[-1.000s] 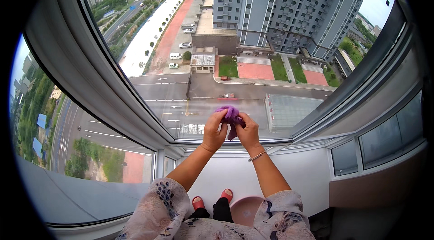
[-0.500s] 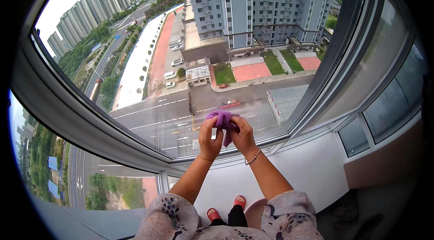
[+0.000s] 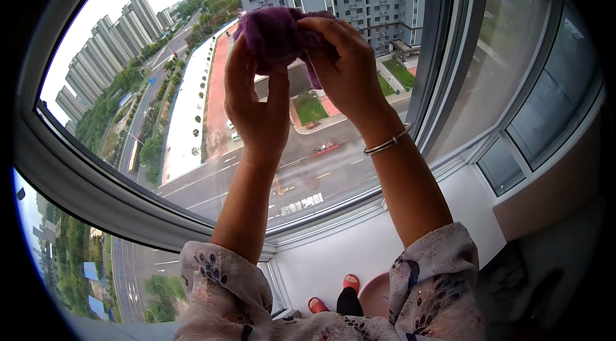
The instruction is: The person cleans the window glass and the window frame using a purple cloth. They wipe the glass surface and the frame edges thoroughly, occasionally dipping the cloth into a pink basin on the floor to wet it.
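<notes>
A crumpled purple cloth (image 3: 274, 34) is bunched between my two raised hands, in front of the window pane (image 3: 308, 174). My left hand (image 3: 256, 100) grips its left side, with the thumb underneath and the fingers behind the folds. On the other side, my right hand (image 3: 346, 65) pinches the cloth, fingers over its top edge. A loose end hangs down between the hands. Whether the cloth touches the glass I cannot tell. A thin bracelet (image 3: 387, 144) circles my right wrist.
The grey window frame (image 3: 115, 190) curves along the left and below the pane. Another framed window (image 3: 545, 103) stands at the right. A pink basin (image 3: 375, 296) sits on the white floor (image 3: 314, 261) beside my red sandals (image 3: 317, 305). Roads and tall buildings lie outside, far below.
Both hands have risen with the purple cloth, from low by the pane to high in the view. The cloth is spread wider. My view has shifted slightly to the right.
</notes>
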Motion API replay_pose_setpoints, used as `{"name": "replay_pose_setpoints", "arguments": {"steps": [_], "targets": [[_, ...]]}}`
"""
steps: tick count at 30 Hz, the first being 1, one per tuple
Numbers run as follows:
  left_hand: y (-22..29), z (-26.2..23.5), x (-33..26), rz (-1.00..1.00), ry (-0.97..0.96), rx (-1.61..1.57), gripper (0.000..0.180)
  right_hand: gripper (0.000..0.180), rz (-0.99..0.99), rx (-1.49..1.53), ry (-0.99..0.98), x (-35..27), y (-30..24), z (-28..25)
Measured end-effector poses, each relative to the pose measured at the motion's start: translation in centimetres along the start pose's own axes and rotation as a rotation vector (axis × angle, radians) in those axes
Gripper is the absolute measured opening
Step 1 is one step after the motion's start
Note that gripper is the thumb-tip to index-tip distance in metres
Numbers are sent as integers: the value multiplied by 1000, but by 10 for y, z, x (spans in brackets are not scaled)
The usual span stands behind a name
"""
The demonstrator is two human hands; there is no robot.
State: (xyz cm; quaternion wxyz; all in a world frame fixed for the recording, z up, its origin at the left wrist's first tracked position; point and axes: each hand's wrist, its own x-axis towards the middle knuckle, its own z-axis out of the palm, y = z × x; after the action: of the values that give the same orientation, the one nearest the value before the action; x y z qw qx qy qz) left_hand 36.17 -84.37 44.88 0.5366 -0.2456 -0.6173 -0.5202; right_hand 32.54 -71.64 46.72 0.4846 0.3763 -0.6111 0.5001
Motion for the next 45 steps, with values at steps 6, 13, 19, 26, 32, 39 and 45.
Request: {"name": "replay_pose_setpoints", "arguments": {"steps": [6,13,19,26,32,39,45], "targets": [[-55,-46,-227,-181,-406,358,53,29,883,198,-204,-260,35,-18],[-34,15,-152,-162,-413,211,47,30,581,-59,-141,-171,48,-61],[4,79,28,-64,-186,-255,55,28,98,-6,71,44,34,-63],[-47,41,-169,-101,-414,207,55,35,470,-160,139,-172,65,-61],[-69,51,-257,-309,-616,154,58,28,795,-325,71,-283,94,-73],[-8,169,10,133,-274,-58,60,24,123,-281,247,38,86,-123],[-27,162,-46,30,-380,-25,56,29,135,-382,310,-26,116,-125]]}}
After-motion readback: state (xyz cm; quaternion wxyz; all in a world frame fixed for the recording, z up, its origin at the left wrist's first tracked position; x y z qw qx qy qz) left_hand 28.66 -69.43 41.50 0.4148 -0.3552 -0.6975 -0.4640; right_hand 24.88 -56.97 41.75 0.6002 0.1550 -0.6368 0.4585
